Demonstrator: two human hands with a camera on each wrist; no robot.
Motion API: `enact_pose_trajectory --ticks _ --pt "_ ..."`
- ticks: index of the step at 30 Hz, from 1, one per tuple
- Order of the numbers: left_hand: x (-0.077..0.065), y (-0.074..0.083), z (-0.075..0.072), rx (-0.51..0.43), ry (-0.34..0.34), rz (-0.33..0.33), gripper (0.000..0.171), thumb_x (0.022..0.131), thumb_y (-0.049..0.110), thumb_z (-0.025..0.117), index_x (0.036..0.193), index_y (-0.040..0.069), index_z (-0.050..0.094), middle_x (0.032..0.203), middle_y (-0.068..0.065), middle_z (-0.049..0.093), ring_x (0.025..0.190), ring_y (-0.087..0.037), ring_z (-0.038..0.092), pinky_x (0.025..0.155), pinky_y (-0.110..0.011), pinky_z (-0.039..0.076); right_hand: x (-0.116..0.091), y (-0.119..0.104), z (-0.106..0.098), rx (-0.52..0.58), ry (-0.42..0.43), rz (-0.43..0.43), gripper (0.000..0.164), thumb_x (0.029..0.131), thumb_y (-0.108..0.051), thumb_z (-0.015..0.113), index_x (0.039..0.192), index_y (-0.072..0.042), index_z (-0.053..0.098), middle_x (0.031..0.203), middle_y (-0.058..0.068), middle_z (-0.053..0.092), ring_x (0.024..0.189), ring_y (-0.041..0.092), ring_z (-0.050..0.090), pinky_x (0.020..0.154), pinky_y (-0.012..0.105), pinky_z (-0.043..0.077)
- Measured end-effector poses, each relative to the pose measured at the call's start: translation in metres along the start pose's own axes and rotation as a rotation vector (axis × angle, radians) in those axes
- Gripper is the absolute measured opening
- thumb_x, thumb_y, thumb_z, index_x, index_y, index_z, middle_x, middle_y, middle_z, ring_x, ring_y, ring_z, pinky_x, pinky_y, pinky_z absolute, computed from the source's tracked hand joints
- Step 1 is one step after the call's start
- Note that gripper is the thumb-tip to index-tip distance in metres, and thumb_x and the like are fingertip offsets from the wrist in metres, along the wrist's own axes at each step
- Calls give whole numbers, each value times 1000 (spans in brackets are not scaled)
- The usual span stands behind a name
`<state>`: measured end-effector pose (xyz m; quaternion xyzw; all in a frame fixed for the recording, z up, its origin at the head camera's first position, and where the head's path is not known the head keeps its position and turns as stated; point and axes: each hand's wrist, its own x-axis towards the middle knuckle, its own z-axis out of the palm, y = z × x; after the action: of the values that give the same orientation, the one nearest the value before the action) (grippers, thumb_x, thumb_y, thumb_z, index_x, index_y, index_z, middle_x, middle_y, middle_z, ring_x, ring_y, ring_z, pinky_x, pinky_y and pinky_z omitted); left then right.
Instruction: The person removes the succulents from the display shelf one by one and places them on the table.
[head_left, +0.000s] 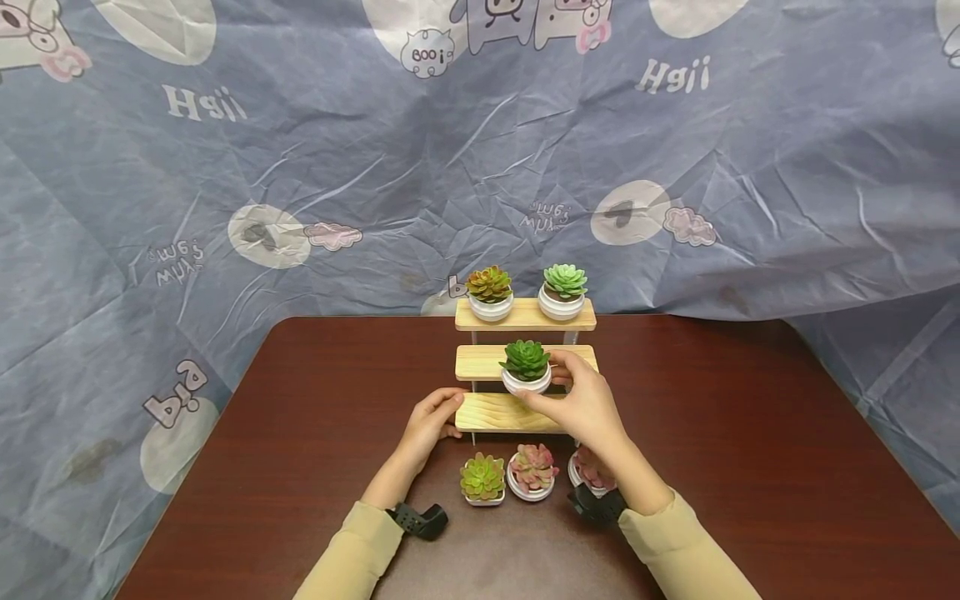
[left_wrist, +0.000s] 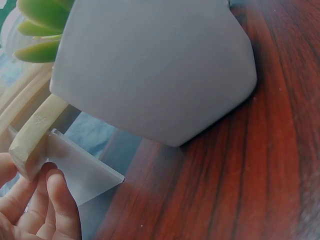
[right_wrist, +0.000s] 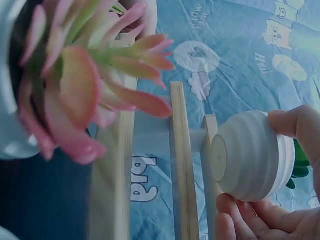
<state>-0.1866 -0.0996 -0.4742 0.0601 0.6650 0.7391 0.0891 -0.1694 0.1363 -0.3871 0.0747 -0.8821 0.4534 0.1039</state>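
Observation:
My right hand grips a white ribbed pot with a dark green succulent, thumb and fingers on opposite sides. In the head view the pot overlaps the middle board of a three-tier wooden shelf; the right wrist view shows its round underside facing the camera. My left hand pinches the left end of the lowest board, beside the clear side panel. On the top board stand a reddish-green succulent and a light green succulent, both in white pots.
Before the shelf stand a yellow-green succulent, a pink succulent and another pink succulent partly behind my right wrist. All are on the dark red wooden table. A blue-grey printed cloth hangs behind.

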Motion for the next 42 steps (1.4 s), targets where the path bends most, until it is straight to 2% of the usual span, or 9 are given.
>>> enact_pose_trajectory --ticks 7,14,21,24,26,32,39,42 --pt "-1 0 0 5 0 -3 30 99 17 51 119 -5 56 102 -5 58 70 -13 55 59 -27 52 -11 8 -9 15 13 13 64 68 -25 85 121 -5 56 106 11 65 92 25 64 80 42 51" --pt "0 -1 0 20 -8 6 34 99 17 50 121 -8 54 100 -4 58 70 -13 56 60 -27 52 -22 20 -16 41 51 -16 60 67 -18 85 119 -4 57 105 11 65 93 24 64 82 40 51" --pt "12 -23 -6 5 9 11 33 98 21 52 120 -3 56 99 -5 58 69 -14 56 58 -27 52 -30 35 -21 37 87 -31 60 67 -19 85 118 -4 56 104 10 64 93 24 63 82 45 50" --pt "13 -27 -7 14 13 27 35 98 25 54 120 -2 57 100 -6 59 70 -14 56 57 -27 52 -34 41 -24 17 102 -26 60 68 -20 85 119 -5 56 103 10 64 92 24 62 81 45 49" --pt "13 -27 -6 14 18 34 36 97 26 55 119 -2 57 98 -7 59 69 -14 56 57 -27 52 -35 44 -25 -2 114 -27 60 68 -21 85 119 -5 56 102 8 65 91 23 62 79 42 48" --pt "12 -26 -5 -5 33 24 35 96 27 56 117 -1 58 95 -7 59 69 -14 56 56 -26 51 -38 54 -30 -21 168 -57 59 66 -17 86 117 -4 57 100 8 65 87 22 62 75 23 45" --pt "12 -22 -5 -12 24 -5 33 98 19 52 121 -4 56 96 -5 59 69 -14 56 57 -26 51 -44 64 -36 -45 216 -47 58 66 -14 85 116 -2 58 99 9 65 85 23 61 75 25 46" --pt "8 -14 -3 -6 8 -6 31 99 16 50 121 -6 55 95 -4 59 69 -13 55 58 -26 51 -46 69 -39 -57 230 -47 58 65 -13 85 116 -2 58 99 9 64 84 18 60 74 22 46"
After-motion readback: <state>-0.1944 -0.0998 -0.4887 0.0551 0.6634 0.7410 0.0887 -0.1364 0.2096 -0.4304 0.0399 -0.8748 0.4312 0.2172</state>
